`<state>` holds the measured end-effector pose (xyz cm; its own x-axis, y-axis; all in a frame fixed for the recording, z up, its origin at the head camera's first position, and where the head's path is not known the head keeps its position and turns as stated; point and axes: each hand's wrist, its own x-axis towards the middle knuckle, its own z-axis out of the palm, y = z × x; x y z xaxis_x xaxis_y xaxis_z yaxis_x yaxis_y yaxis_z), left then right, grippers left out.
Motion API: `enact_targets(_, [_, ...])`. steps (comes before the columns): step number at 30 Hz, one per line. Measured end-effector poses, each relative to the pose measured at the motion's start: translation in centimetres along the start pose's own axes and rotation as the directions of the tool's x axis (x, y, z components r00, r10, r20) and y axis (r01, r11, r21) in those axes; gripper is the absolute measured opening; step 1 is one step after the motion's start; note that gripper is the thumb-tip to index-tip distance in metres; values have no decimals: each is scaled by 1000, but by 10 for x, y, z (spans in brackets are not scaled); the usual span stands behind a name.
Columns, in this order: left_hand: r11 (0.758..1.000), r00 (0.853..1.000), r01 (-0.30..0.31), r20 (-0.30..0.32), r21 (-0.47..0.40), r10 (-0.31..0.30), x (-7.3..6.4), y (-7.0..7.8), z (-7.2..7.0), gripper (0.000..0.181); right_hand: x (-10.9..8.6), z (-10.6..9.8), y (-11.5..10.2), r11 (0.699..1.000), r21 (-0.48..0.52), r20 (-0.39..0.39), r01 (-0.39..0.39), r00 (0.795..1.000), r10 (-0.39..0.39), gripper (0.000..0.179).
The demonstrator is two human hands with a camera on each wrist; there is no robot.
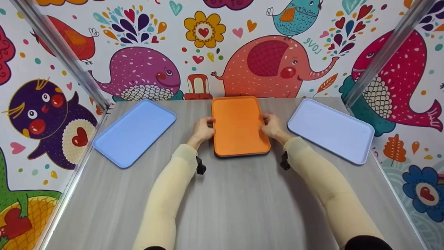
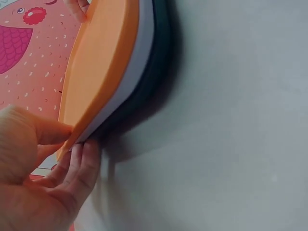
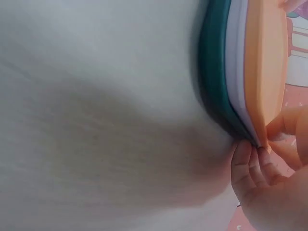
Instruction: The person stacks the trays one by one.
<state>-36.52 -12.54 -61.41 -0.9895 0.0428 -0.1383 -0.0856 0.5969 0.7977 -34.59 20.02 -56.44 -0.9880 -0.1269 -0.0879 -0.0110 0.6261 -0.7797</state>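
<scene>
At the back middle of the table, an orange tray (image 1: pixel 241 125) tops a stack. The wrist views show a pale lavender tray (image 2: pixel 130 72) directly under it and a dark green tray (image 3: pixel 214 62) at the bottom. My left hand (image 1: pixel 203 130) pinches the left edge of the orange tray, thumb on the rim and fingers beneath or against the side. On the opposite edge, my right hand (image 1: pixel 273 126) pinches the rim the same way. How many of the lower trays the fingertips touch, I cannot tell.
A blue tray (image 1: pixel 135 133) lies slantwise on the table (image 1: pixel 236 205) to the left. To the right, a lavender tray (image 1: pixel 331 130) lies at an angle close to my right forearm. A wall with printed cartoon animals stands behind, and metal posts (image 1: pixel 385 55) rise at the back corners.
</scene>
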Motion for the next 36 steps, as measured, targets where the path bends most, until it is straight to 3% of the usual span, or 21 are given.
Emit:
enact_targets(4, [998,999,-32,-32,-48,31,-14,0,-20,45,3,4,-10,999,13,-29,-32,999,32,52])
enact_targets(11, [995,999,32,-27,-90,-34,-55,13,-68,44,6,17,-39,999,19,-59,-33,998,34,46])
enact_targets(16, [994,997,57,-46,-90,-62,-67,-2,-102,47,9,35,-66,998,70,-43,3,999,0,46])
enact_targets(23, [992,983,72,-162,-105,-88,-91,-35,-156,47,15,66,-104,990,143,-10,17,1000,-16,46])
enact_targets(26, [987,972,96,-203,-130,-121,-102,-46,-178,48,18,77,-116,964,264,47,-31,999,19,49])
enact_targets(30, [981,957,144,-233,-131,-172,-114,-59,-205,50,21,92,-128,898,424,122,-119,990,74,54])
enact_targets(36, [963,913,232,-311,-137,-264,-128,-80,-238,53,27,115,-144,845,495,165,-203,977,138,54])
